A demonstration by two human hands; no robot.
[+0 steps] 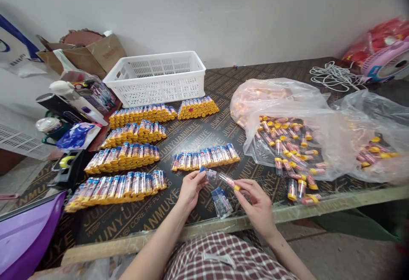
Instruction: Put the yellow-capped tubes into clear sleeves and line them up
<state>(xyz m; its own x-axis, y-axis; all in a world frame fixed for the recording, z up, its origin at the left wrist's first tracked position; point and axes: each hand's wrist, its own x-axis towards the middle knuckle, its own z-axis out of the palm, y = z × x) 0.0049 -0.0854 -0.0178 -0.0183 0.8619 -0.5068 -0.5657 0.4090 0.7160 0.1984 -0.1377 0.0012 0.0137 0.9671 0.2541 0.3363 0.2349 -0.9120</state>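
Note:
Between its fingertips my left hand (191, 188) pinches the blue end of a small clear printed packet (211, 174). My right hand (255, 201) is closed on the yellow cap of a clear tube (226, 180) with a red and white label. The tube's far end meets the packet or lies just beside it; I cannot tell which. A small pile of similar blue-ended packets (221, 203) lies on the table below, between my hands. Beyond my left hand is a row of tubes (206, 157) with blue tops and yellow caps.
More stacked rows of tubes (118, 188) line the left side, before a white plastic basket (156, 85). Loose yellow-capped tubes (292, 152) spill from a clear plastic bag (275, 96) on the right. A tape dispenser (68, 167) and purple dustpan-like tray (30, 237) are far left.

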